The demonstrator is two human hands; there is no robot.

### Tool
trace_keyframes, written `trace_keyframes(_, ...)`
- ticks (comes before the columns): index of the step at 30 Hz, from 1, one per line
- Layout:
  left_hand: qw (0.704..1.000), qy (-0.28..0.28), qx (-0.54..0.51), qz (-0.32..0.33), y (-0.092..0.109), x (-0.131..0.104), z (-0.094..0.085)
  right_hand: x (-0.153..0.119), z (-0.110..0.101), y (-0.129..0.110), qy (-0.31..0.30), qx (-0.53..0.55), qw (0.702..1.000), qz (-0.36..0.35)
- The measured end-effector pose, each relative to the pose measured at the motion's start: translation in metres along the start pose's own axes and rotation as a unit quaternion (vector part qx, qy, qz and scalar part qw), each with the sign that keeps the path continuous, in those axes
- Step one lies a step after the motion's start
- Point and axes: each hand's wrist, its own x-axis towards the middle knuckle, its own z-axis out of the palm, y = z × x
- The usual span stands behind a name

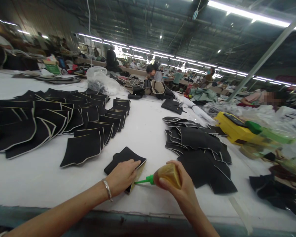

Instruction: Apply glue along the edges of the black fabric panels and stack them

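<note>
Left hand: the left hand (122, 176) lies palm down over the piece, fingers stretched towards its far right corner; whether the thumb pinches the piece cannot be told.
Right hand: the right hand (181, 184) is wrapped round the bottle (167, 176), fingers closed on its body. The two hands are apart.
Piece: the black piece (125, 158) lies flat on the table (148, 138), ahead of the person, mostly under and beyond the left hand.
Strip: a yellowish strip (139, 171) shows along the piece's right side, between the hands. Its long axis slants from the far right corner down to a near left end. Left hand nearer, beside and partly over it.
Nozzle: the green nozzle (144, 180) points left, crosswise to the strip, tip at its lower part. Contact or a slight gap: cannot tell.
Bottle: tilted nearly on its side, amber contents, right of the strip.
Left rows: overlapping black panels (82, 146) with pale edges, beyond the left hand.
Right pile: more black pieces (199, 141), beyond the right hand.
</note>
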Motion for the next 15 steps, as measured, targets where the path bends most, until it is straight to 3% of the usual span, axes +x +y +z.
trace_keyframes(5, 1.0, -0.002, 0.003, -0.002, 0.0, 0.002, -0.001, 0.016, -0.006, 0.0, 0.085, -0.04, 0.995, -0.018)
trace_keyframes(8, 1.0, -0.005, 0.0, -0.006, 0.001, 0.002, -0.002, 0.013, -0.004, -0.002, 0.063, -0.026, 0.998, -0.008)
trace_keyframes(12, 1.0, -0.005, -0.028, -0.013, 0.0, 0.002, -0.004, 0.003, 0.003, -0.001, 0.007, 0.099, 0.994, 0.044)
trace_keyframes(15, 0.997, 0.0, -0.073, -0.021, -0.001, 0.003, -0.007, 0.004, 0.0, 0.006, 0.05, 0.268, 0.954, 0.126)
